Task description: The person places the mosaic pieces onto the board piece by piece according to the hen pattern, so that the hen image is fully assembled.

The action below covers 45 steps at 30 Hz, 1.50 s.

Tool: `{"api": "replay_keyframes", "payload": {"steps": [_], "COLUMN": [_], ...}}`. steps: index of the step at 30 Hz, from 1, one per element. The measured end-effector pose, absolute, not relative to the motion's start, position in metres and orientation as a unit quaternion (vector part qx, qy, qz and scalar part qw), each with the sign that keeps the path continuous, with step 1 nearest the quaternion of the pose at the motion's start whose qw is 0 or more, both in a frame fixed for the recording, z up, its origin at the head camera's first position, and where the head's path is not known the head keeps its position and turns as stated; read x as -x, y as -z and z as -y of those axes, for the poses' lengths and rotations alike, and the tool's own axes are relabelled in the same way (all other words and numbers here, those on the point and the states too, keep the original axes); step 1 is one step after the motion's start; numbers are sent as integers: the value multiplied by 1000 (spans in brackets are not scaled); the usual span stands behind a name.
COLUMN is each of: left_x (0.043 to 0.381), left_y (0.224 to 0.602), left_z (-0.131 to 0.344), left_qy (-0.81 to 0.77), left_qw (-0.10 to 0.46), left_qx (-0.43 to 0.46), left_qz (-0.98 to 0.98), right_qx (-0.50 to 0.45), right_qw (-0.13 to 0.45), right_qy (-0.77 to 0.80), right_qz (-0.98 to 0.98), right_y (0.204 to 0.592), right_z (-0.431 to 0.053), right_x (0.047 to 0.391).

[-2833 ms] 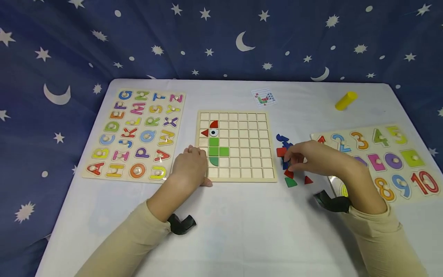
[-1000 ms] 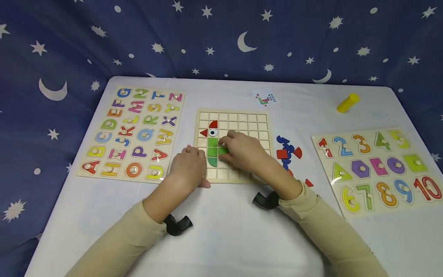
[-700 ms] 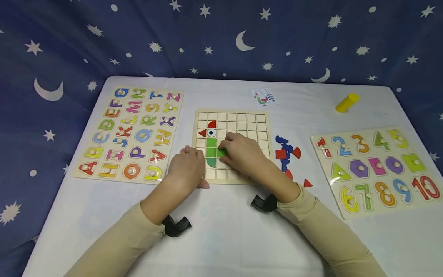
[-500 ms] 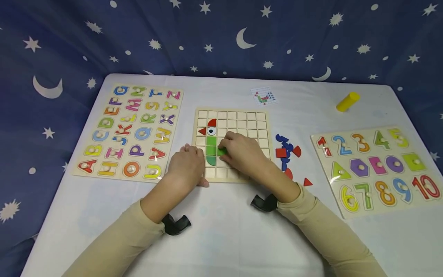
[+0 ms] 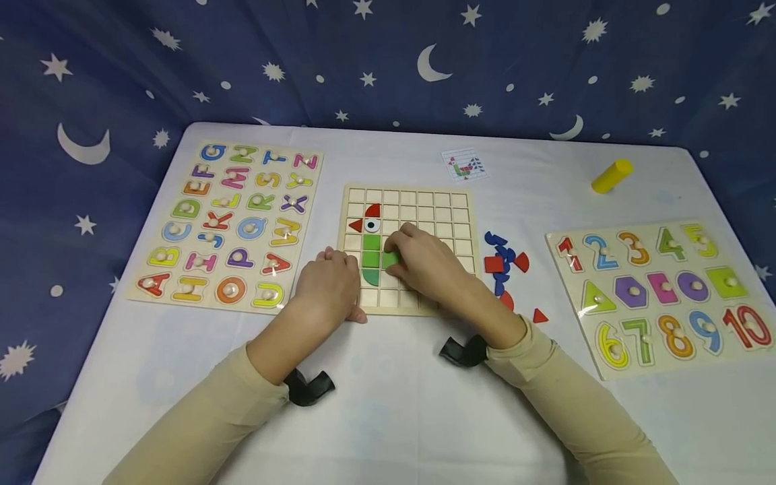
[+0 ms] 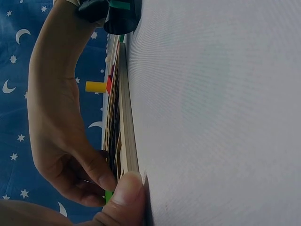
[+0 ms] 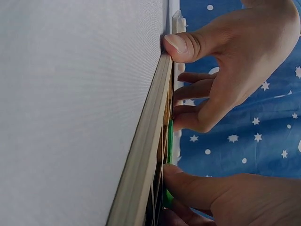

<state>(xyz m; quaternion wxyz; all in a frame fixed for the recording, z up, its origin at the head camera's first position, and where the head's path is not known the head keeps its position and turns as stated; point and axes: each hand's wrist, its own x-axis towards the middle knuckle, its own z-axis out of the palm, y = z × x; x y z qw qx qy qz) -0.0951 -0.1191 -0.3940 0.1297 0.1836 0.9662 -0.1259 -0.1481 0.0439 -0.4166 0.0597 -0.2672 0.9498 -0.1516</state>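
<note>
A wooden grid board [image 5: 418, 311] lies mid-table, with a red quarter-circle [image 5: 373, 211], a red triangle [image 5: 356, 225], an eye piece [image 5: 372, 225], green squares [image 5: 371, 242] and a green quarter-circle [image 5: 370, 277] set in its left columns. My left hand [image 5: 327, 286] grips the board's near left corner; in the left wrist view its thumb [image 6: 127, 190] presses the near edge. Over the board, my right hand [image 5: 429, 266] pinches a green square [image 5: 391, 259] in the third column, beside the lower green square. Its fingers partly cover the piece.
Loose blue pieces [image 5: 502, 256], a red square [image 5: 494, 264] and other red pieces lie right of the board. A letter puzzle [image 5: 227, 229] is at left, a number puzzle [image 5: 661, 296] at right. Behind stand a picture card [image 5: 464, 165] and a yellow cylinder [image 5: 612, 176].
My right hand has moved left from the loose pieces to the board and then stays there. The green quarter-circle is gone from the pile, where red pieces have shifted. My left hand keeps its place.
</note>
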Motion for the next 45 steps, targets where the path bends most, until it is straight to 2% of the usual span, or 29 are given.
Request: {"api": "replay_keyframes", "payload": {"steps": [12,19,29,45], "left_x": [96,96,96,95], "left_y": [393,393,393,393], "left_z": [120,119,119,118], "left_qy": [120,124,123,118], "left_qw": [129,131,130,132], "left_qx": [-185,-185,-187,-186], "left_qz": [-967,-966,-966,-967], "right_qx": [295,275,287,322], "right_qw": [56,95,114,90], "right_qy": [218,249,236,124], "right_qz": [-929,-924,-921,-934], "right_y": [409,404,411,406], "right_z": [-46,-52,-52,-57], "right_x": [149,148,144,133]}}
